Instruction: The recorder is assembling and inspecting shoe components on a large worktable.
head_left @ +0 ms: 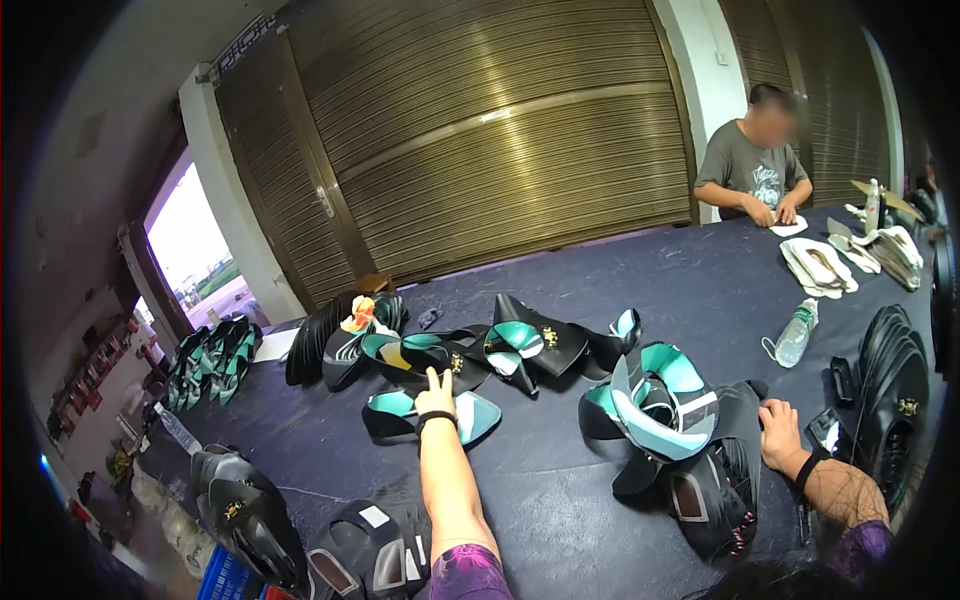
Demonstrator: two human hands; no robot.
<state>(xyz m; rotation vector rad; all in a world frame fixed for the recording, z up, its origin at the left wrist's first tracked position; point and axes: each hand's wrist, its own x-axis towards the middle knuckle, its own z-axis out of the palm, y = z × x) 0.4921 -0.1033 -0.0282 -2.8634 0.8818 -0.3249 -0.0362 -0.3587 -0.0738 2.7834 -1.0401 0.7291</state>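
Note:
My left hand (436,397) reaches forward, two fingers apart and stretched out. It is over a shoe upper with teal lining and a pale blue toe (480,418), at the near edge of a black shoe upper with a gold ornament (410,370). Whether the fingertips touch either one I cannot tell. My right hand (781,436) lies palm down on the table, fingers slightly bent, holding nothing that I can see. Just left of it is a pile of black shoe uppers (735,450), with several teal-lined uppers (660,400) stacked beside it.
More black uppers (530,345) lie along the middle of the dark table (550,480). Stacks of black uppers stand at the near left (245,510) and far right (890,400). A clear bottle (797,335) lies at the right. A co-worker (755,165) handles a white piece at the far right.

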